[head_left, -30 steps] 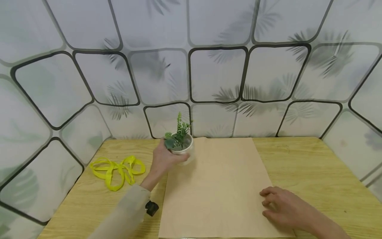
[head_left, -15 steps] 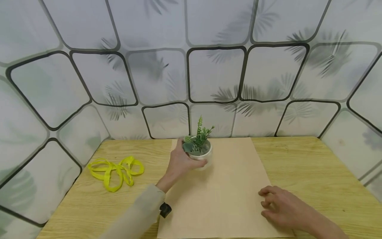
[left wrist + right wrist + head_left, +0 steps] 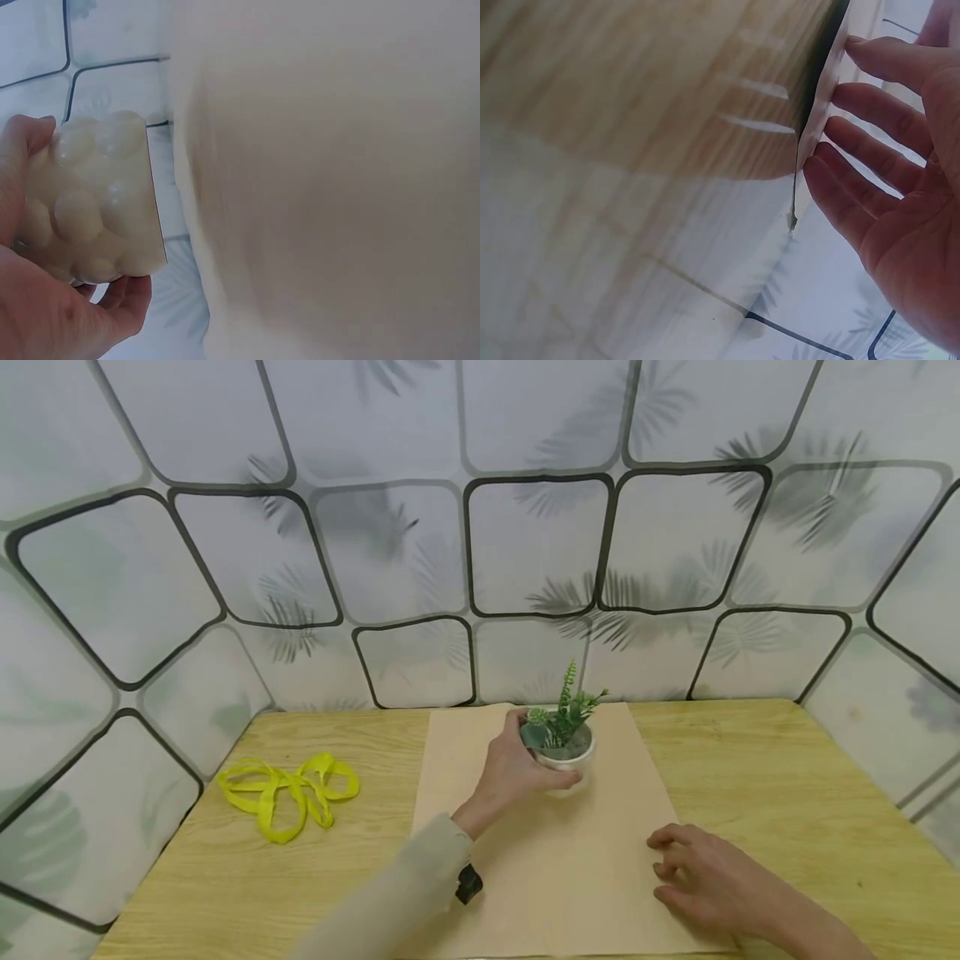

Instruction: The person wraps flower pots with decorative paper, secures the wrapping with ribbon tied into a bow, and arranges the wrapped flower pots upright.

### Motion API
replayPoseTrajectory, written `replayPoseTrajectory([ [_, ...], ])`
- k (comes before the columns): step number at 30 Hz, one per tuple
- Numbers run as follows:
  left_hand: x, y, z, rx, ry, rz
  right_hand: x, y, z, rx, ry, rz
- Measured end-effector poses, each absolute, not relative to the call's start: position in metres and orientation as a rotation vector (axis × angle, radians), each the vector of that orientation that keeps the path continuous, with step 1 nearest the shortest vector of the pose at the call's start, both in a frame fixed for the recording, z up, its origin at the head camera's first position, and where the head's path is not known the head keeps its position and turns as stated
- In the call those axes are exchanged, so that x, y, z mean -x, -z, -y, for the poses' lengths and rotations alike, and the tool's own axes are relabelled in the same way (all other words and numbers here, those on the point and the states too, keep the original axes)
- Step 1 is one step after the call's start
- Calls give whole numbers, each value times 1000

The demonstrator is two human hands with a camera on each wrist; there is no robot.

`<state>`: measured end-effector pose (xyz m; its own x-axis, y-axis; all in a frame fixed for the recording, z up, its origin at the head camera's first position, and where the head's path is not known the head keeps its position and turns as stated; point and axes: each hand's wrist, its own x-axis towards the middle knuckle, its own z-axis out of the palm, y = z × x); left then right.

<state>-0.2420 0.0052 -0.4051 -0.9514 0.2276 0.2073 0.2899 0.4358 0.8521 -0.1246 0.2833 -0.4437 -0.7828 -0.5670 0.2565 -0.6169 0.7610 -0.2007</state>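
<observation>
A small potted plant with green artificial-looking leaves (image 3: 567, 720) is gripped by my left hand (image 3: 513, 772), thumb on the near side and fingers round the back. Its white pot (image 3: 90, 199) has a bumpy surface, and a gap shows between its base and the sheet below. Under it lies a large sheet of brown paper (image 3: 585, 877). My right hand (image 3: 708, 881) rests at the sheet's right edge with loosely bent fingers. In the right wrist view, its fingertips (image 3: 840, 94) touch the paper and nothing is held.
A tangled yellow ribbon (image 3: 294, 783) lies on the wooden table (image 3: 780, 777) to the left of the paper. Patterned cloth walls (image 3: 540, 543) stand along the table's back and sides. A black device (image 3: 469, 883) sits at my left wrist.
My left hand has carried the potted plant rightward over the paper, from its left edge to the right of its middle. My right hand has stayed at the paper's edge.
</observation>
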Motion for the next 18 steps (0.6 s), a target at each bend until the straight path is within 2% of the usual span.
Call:
replayPoseTrajectory([
  [10,246,412,-40,475,1540,2682,126,440,-281,-913,-424,2859],
  [18,247,417,-47,519,1523,2693,126,440,-282,-906,-430,2887],
])
